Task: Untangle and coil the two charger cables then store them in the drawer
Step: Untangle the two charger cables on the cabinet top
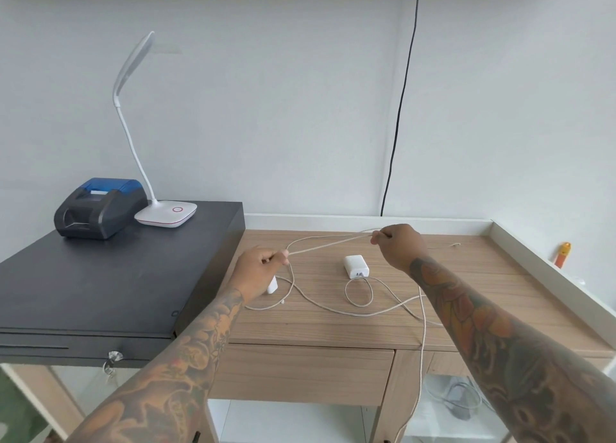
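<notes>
Both hands, left hand (263, 262) and right hand (398, 244), are pinching a stretched white cable (328, 242) above the tabletop (483, 276); light, limp cord probably coiling easiest from its charger block (356, 266).

Two hands (258, 269) (398, 245); two chargers (356, 266) (272, 286); one lamp (165, 213); one printer (100, 207).

A black cash drawer (100, 282) sits at left, carrying a receipt printer (98, 207) and white desk lamp (165, 213). A black wire (401, 102) runs down the far wall. An orange object (562, 253) leans far right.
</notes>
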